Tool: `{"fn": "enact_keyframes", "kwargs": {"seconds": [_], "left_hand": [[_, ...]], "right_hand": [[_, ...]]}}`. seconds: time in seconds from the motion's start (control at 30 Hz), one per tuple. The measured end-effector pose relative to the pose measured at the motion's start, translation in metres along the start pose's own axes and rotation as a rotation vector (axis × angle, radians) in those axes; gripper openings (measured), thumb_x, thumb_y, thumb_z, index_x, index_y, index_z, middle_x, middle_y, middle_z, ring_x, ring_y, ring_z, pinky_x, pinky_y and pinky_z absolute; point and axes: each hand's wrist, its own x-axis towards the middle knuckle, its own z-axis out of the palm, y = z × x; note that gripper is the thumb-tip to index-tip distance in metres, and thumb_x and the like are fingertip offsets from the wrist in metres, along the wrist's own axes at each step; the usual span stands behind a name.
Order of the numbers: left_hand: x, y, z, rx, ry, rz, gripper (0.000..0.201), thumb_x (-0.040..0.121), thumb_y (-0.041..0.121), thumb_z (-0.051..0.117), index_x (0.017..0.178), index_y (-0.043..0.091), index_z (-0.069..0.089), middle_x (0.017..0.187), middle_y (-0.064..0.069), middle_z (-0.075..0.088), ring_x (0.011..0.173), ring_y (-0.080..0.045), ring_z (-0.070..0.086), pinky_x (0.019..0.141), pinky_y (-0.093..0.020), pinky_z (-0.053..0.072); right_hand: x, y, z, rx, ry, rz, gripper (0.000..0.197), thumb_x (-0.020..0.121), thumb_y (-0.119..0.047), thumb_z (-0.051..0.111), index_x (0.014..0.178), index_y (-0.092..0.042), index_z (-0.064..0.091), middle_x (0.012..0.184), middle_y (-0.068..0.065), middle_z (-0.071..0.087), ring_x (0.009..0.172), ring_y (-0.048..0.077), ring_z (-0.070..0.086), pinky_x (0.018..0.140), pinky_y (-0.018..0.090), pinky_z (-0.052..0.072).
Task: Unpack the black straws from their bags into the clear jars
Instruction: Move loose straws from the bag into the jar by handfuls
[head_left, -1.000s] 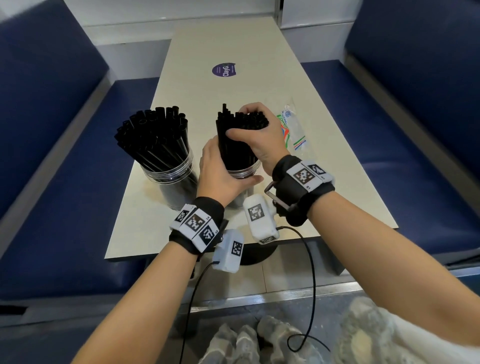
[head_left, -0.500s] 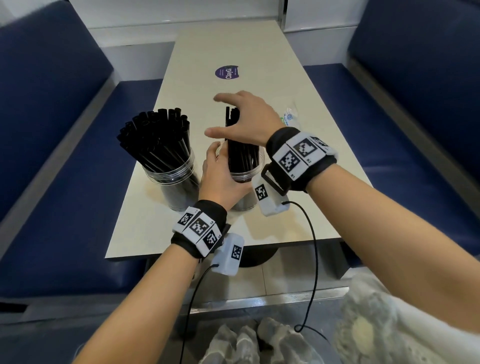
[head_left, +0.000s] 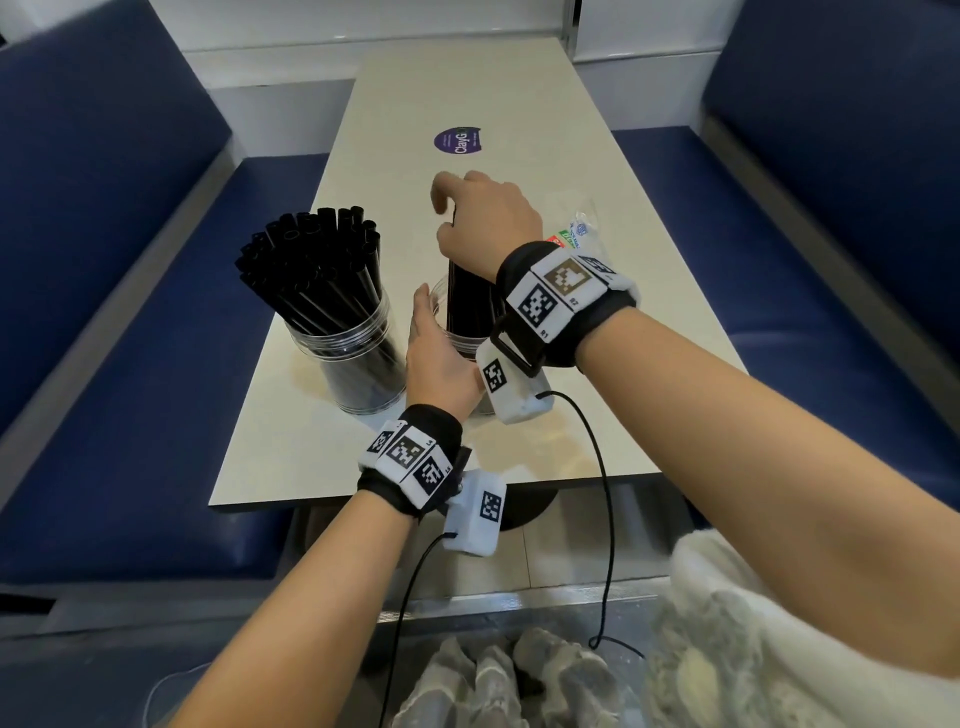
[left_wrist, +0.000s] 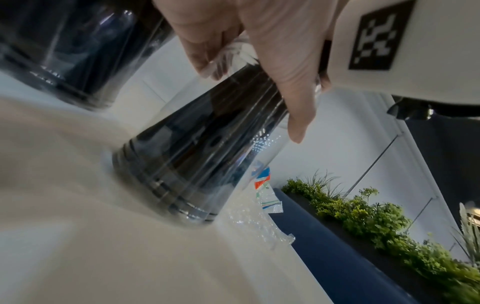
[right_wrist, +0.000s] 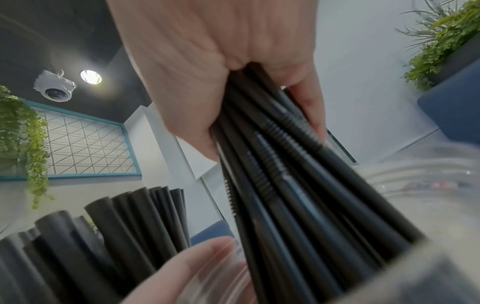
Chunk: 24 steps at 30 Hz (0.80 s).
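Two clear jars stand on the table. The left jar is packed with fanned-out black straws. My left hand grips the right jar round its side. A bundle of black bendy straws stands in that jar. My right hand sits on top of the bundle, fingers and thumb curled round the straw tops. The right wrist view shows my palm covering the straw ends and the jar's rim below.
An empty clear straw bag with coloured print lies on the table just right of my right hand. A purple round sticker marks the far table top. Blue bench seats flank both long sides.
My right hand let go of the bundle's side, spread open above it, and now curls down over the straw tops. My left hand stays on the right jar.
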Motion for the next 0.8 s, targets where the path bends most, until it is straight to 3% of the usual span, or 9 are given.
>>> {"fn": "enact_keyframes", "kwargs": {"seconds": [0.07, 0.13, 0.27, 0.33, 0.43, 0.53, 0.67, 0.73, 0.8], "left_hand": [[0.001, -0.001, 0.001, -0.006, 0.021, 0.009, 0.086, 0.078, 0.018, 0.070, 0.146, 0.011, 0.018, 0.151, -0.007, 0.034, 0.138, -0.020, 0.033, 0.111, -0.030, 0.028], [0.002, -0.002, 0.002, -0.016, 0.036, 0.003, 0.084, 0.077, 0.017, 0.070, 0.145, 0.012, 0.021, 0.150, -0.006, 0.035, 0.137, -0.020, 0.035, 0.109, -0.028, 0.029], [0.002, -0.006, 0.005, -0.039, 0.041, -0.001, 0.091, 0.071, 0.021, 0.077, 0.144, 0.014, 0.022, 0.150, -0.003, 0.034, 0.136, -0.017, 0.036, 0.104, -0.022, 0.030], [0.003, -0.007, 0.005, -0.028, 0.038, 0.001, 0.100, 0.066, 0.025, 0.081, 0.145, 0.015, 0.021, 0.151, -0.004, 0.033, 0.137, -0.017, 0.034, 0.103, -0.019, 0.027], [0.004, -0.008, 0.005, -0.022, 0.034, 0.002, 0.109, 0.059, 0.027, 0.086, 0.146, 0.014, 0.020, 0.152, -0.005, 0.030, 0.138, -0.017, 0.032, 0.106, -0.021, 0.026], [0.005, -0.009, 0.005, -0.015, 0.037, 0.006, 0.109, 0.059, 0.025, 0.086, 0.146, 0.013, 0.020, 0.152, -0.006, 0.031, 0.138, -0.018, 0.032, 0.110, -0.025, 0.027], [0.005, -0.010, 0.004, -0.023, 0.046, 0.007, 0.107, 0.061, 0.028, 0.085, 0.145, 0.013, 0.020, 0.151, -0.005, 0.031, 0.137, -0.018, 0.034, 0.109, -0.026, 0.029], [0.005, -0.010, 0.003, -0.021, 0.049, 0.008, 0.106, 0.060, 0.027, 0.086, 0.144, 0.014, 0.022, 0.150, -0.005, 0.033, 0.135, -0.018, 0.036, 0.110, -0.029, 0.031], [0.005, -0.010, 0.002, -0.012, 0.049, 0.017, 0.106, 0.059, 0.026, 0.087, 0.143, 0.014, 0.023, 0.148, -0.006, 0.034, 0.135, -0.019, 0.036, 0.110, -0.031, 0.032]], "right_hand": [[0.002, -0.001, -0.001, -0.033, -0.040, 0.021, 0.039, 0.088, -0.018, 0.041, 0.125, -0.025, 0.051, 0.130, 0.003, 0.049, 0.119, 0.030, 0.044, 0.084, 0.034, 0.038], [0.004, -0.002, -0.001, -0.058, -0.062, 0.055, 0.034, 0.087, -0.021, 0.042, 0.118, -0.017, 0.057, 0.127, 0.004, 0.050, 0.119, 0.030, 0.045, 0.087, 0.032, 0.038], [0.002, -0.002, -0.001, -0.063, -0.005, 0.072, 0.019, 0.085, -0.020, 0.044, 0.086, -0.007, 0.058, 0.099, 0.013, 0.057, 0.104, 0.034, 0.052, 0.074, 0.030, 0.035], [-0.001, 0.001, -0.001, -0.050, 0.033, 0.075, 0.023, 0.084, -0.019, 0.044, 0.066, -0.005, 0.045, 0.083, 0.011, 0.050, 0.087, 0.032, 0.046, 0.071, 0.029, 0.033], [-0.003, 0.007, -0.003, 0.017, 0.098, 0.087, 0.028, 0.084, -0.019, 0.043, 0.061, -0.005, 0.034, 0.078, 0.010, 0.041, 0.079, 0.029, 0.038, 0.069, 0.029, 0.032], [-0.005, 0.011, -0.008, 0.091, 0.172, 0.121, 0.038, 0.083, -0.018, 0.044, 0.050, -0.011, 0.026, 0.059, 0.004, 0.031, 0.073, 0.029, 0.038, 0.064, 0.028, 0.029], [-0.012, 0.015, -0.005, 0.184, 0.276, 0.124, 0.036, 0.088, -0.017, 0.042, 0.054, -0.006, 0.033, 0.071, 0.006, 0.038, 0.077, 0.023, 0.039, 0.065, 0.028, 0.028], [-0.016, 0.017, -0.001, 0.185, 0.259, 0.108, 0.030, 0.091, -0.018, 0.038, 0.066, -0.004, 0.045, 0.083, 0.007, 0.040, 0.082, 0.022, 0.038, 0.070, 0.030, 0.032], [-0.020, 0.017, -0.002, 0.118, 0.219, 0.077, 0.035, 0.095, -0.019, 0.034, 0.070, -0.001, 0.051, 0.080, 0.008, 0.040, 0.082, 0.023, 0.038, 0.077, 0.034, 0.037]]}}
